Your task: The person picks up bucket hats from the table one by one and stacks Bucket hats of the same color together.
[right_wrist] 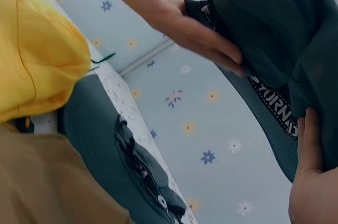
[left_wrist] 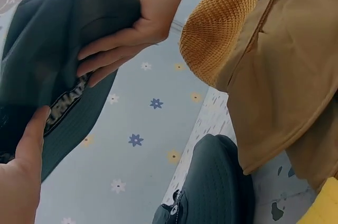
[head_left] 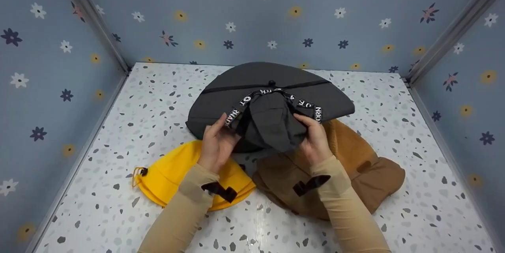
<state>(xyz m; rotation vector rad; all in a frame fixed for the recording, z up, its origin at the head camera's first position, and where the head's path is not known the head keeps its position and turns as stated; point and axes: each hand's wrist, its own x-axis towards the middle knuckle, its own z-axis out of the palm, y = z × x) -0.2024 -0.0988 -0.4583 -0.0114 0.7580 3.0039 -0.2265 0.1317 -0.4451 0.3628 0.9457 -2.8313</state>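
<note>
My two hands hold a dark grey sun hat (head_left: pixel 268 124) by the crown, one on each side. Its wide brim spreads toward the back wall, crossed by a thin cord with a small bead. A black band with white letters (right_wrist: pixel 272 102) runs between crown and brim. My left hand (head_left: pixel 217 144) grips the left side, thumb up along the band. On the right side my right hand (head_left: pixel 315 136) pinches the fabric, thumb on top. Fingers lie flat along the crown in both wrist views. A second dark hat (left_wrist: pixel 214 182) rests on the table there; the head view does not show it distinctly.
Below my left forearm lies a yellow hat (head_left: pixel 169 170) with a cord and black toggle. A brown hat (head_left: pixel 378 184) with a textured tan part lies under my right forearm. The speckled table (head_left: pixel 130 134) is enclosed by flowered blue walls (head_left: pixel 252 20) at the back and sides.
</note>
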